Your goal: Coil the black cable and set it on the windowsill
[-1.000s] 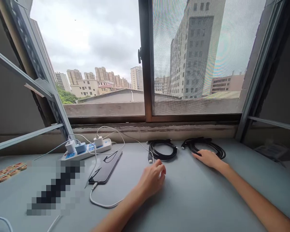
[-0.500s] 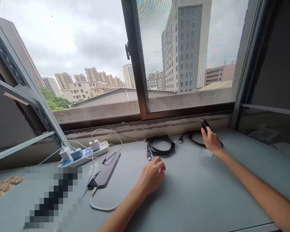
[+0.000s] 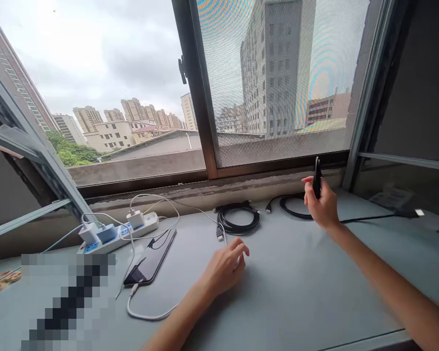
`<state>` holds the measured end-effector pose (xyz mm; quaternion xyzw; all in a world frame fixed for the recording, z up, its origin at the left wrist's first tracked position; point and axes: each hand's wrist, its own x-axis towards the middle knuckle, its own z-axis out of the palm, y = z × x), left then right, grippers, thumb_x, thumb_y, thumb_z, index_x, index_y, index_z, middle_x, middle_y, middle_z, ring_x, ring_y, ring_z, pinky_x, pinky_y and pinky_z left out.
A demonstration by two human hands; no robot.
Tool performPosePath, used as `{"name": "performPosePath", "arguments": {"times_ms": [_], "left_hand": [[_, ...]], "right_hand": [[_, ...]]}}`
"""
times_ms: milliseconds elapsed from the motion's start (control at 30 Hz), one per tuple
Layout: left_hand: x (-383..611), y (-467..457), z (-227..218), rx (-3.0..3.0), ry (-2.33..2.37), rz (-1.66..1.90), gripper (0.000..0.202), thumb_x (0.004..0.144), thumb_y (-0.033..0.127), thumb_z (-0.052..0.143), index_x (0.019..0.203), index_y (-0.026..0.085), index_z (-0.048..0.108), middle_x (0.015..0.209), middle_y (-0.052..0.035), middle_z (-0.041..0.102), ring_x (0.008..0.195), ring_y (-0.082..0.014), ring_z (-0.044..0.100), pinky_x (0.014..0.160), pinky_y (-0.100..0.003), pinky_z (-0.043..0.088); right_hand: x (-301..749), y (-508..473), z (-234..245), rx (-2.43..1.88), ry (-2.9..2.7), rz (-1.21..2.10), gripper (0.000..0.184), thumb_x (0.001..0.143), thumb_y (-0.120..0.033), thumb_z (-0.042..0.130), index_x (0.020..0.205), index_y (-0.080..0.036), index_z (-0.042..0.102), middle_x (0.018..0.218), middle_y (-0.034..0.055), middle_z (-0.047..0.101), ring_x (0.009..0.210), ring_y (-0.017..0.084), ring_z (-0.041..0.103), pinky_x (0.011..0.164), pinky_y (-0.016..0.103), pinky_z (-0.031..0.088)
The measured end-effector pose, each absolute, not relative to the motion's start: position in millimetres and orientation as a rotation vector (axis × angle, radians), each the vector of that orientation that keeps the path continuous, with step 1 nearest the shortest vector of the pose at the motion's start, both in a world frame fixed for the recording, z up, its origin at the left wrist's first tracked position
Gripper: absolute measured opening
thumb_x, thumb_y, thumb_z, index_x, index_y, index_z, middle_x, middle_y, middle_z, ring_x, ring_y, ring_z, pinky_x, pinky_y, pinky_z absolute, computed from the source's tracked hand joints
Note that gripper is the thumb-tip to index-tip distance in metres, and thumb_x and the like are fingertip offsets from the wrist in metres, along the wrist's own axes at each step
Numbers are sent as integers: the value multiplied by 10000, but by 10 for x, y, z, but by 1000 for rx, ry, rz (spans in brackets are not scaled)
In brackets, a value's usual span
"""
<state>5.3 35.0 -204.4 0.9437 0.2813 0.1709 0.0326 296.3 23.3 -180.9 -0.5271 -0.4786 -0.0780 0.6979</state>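
Note:
My right hand point(image 3: 322, 204) is raised over the back right of the grey table point(image 3: 278, 302). It grips a slim black bundle point(image 3: 317, 180), apparently looped cable turned edge-on and held upright between thumb and fingers. Behind that hand, a black cable point(image 3: 294, 208) lies in a loose loop, partly covered by the hand. My left hand point(image 3: 227, 265) hovers low or rests at the table's middle, fingers loosely bent and apart, with nothing visible in them. Just beyond it lies a coiled black cable point(image 3: 237, 229) with a USB plug point(image 3: 220, 235).
A phone point(image 3: 151, 258) lies left of my left hand, with a white cable point(image 3: 146, 318) plugged in. Behind it, a power strip point(image 3: 151, 222) carries white chargers point(image 3: 134, 219). A blurred patch covers the lower left. A window frame point(image 3: 199, 97) rises at the back.
My right hand has lifted and turned upright with the black bundle. A cable with a light-coloured end now shows at the right. The left hand stays nearly still; the view has shifted slightly.

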Motion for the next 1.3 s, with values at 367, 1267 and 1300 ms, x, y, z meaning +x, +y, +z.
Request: {"name": "performPosePath", "arguments": {"times_ms": [367, 1267, 1300], "left_hand": [[59, 301, -2019, 2916, 908, 617, 248, 860, 147, 312, 1005, 216, 501, 956, -21, 594, 685, -132, 553, 636, -258, 415], [149, -76, -1646, 1471, 711, 819, 320, 866, 422, 436, 952, 168, 612, 732, -24, 497, 626, -125, 448, 467, -209, 355], [148, -72, -1628, 1404, 723, 802, 329, 852, 443, 471, 954, 164, 612, 685, -11, 473, 598, -116, 428, 460, -202, 337]], "right_hand": [[2090, -126, -1930, -1157, -1566, 340, 210, 936, -368, 399, 1007, -198, 501, 515, -78, 397, 384, 120, 418, 398, 203, 356], [1869, -409, -1958, -1035, -2214, 3, 324, 960, -267, 341, 1248, -134, 408, 677, 7, 577, 532, 158, 512, 499, 245, 290], [1888, -408, -1946, -1045, -2202, -66, 301, 960, -271, 355, 1205, -141, 472, 657, 6, 582, 517, 151, 512, 492, 246, 290]]}}
